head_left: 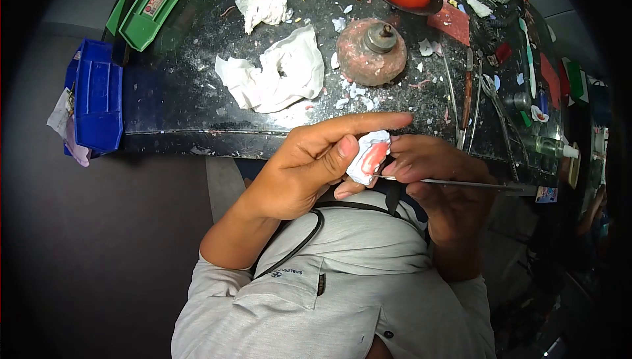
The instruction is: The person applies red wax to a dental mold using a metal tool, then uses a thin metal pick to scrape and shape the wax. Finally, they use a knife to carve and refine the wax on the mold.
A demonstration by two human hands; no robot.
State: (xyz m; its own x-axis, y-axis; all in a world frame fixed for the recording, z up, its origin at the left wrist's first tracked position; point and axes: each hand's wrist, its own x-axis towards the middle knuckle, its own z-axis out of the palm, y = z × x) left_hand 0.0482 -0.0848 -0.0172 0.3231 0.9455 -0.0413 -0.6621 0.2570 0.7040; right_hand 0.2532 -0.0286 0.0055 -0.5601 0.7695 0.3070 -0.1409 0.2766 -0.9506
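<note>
White and pink, the small lump (pixel 369 156) is in front of your shirt (pixel 368 247), between your two hands. Your left hand (pixel 306 166) has it, with the thumb on its left side and the pointing finger stretched out to the right, past the far end. Your right hand (pixel 442 160) is just beside it on the right, its fingers narrow around a thin metal tool (pixel 461 183).

The lump's long way runs from far right to near left. The tool lies almost flat, left to right, so the two slant across each other. The tip meets the lump at its near end, by the edge of the pink patch (pixel 376 159) (you can't tell from here if it presses). That patch faces up and a bit right, toward the tool. Beyond your hands is the black table (pixel 171 105).
</note>
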